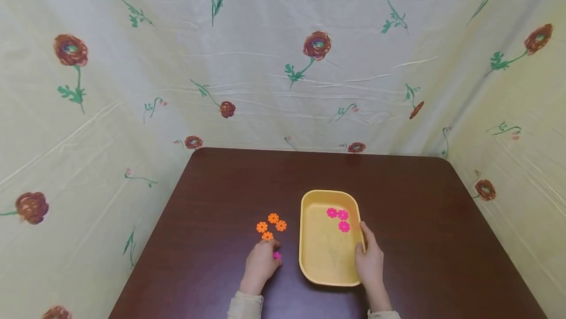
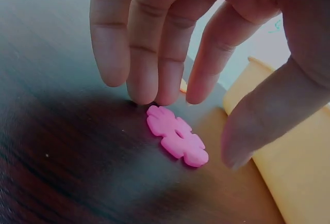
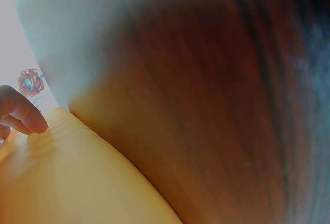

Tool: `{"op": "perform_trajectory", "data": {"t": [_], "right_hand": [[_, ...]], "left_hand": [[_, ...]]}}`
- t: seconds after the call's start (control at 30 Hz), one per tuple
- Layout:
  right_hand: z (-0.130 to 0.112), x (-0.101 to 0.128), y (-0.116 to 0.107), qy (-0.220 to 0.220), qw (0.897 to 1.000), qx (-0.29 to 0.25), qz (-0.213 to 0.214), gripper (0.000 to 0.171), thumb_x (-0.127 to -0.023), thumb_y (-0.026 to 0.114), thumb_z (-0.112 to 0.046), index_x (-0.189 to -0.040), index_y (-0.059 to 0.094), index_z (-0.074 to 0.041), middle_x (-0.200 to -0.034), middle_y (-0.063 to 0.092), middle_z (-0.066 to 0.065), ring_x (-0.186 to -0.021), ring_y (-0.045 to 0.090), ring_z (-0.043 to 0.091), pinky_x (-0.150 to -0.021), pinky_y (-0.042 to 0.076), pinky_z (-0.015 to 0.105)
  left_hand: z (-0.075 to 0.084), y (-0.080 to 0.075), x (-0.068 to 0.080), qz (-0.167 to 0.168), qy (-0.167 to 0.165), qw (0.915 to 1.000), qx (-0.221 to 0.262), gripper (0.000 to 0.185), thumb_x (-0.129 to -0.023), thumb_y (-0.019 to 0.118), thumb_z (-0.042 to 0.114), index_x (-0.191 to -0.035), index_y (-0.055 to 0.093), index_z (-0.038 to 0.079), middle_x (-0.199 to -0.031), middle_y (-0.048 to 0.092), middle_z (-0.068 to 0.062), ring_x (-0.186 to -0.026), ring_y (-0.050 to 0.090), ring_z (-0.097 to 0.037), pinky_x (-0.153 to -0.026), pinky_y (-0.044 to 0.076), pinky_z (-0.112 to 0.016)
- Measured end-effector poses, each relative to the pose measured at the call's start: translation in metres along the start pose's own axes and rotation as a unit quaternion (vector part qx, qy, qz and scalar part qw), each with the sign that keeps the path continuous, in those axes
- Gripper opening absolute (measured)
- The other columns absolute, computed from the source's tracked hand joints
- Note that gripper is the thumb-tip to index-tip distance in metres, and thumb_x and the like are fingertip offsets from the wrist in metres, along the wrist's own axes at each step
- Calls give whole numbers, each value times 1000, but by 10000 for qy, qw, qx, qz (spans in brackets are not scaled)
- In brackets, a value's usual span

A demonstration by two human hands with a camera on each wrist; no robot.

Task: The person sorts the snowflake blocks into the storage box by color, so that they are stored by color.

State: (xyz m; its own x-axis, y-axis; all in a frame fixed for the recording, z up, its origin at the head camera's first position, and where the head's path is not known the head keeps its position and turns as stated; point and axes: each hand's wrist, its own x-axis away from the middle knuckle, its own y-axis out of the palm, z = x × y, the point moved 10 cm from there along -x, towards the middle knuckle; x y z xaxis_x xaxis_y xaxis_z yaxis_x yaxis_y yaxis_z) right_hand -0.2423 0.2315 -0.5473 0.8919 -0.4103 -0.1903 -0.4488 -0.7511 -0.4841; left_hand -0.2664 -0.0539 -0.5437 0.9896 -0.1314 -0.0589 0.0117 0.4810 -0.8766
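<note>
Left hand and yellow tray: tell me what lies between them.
In the head view only bare brown table separates the left hand from the yellow tray; the pink flower piece lies at its fingertips.

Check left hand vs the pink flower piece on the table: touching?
Apart. The left wrist view shows the left hand hovering over the pink flower piece, which lies flat on the table, with dark tabletop visible between the fingertips and the piece.

- Left hand [image 1: 262,262]: bare, no rings; beige sleeve cuff behind the wrist
- Right hand [image 1: 369,259]: bare; matching beige cuff behind the wrist
</note>
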Motion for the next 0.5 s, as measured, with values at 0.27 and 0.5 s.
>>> {"op": "perform_trajectory", "data": {"t": [0.27,0.5], "right_hand": [[-3,1,-1,-89,9999,0,70,49,-83,49,9,-130,48,-4,-129,51,17,-118,48,35,-93,38,50],[-3,1,-2,-73,10000,-12,60,49,-83,49,8,-130,48,-5,-129,52,16,-117,48,35,-92,39,50]], "left_hand": [[-3,7,-4,-245,-5,9996,-155,38,-54,84,6,-87,66,7,-85,56,-8,-73,55,-23,-61,47,-40],[-7,11,-9,-506,-20,9987,-109,31,-55,84,5,-74,60,8,-75,52,-3,-63,48,-17,-54,44,-35]]}}
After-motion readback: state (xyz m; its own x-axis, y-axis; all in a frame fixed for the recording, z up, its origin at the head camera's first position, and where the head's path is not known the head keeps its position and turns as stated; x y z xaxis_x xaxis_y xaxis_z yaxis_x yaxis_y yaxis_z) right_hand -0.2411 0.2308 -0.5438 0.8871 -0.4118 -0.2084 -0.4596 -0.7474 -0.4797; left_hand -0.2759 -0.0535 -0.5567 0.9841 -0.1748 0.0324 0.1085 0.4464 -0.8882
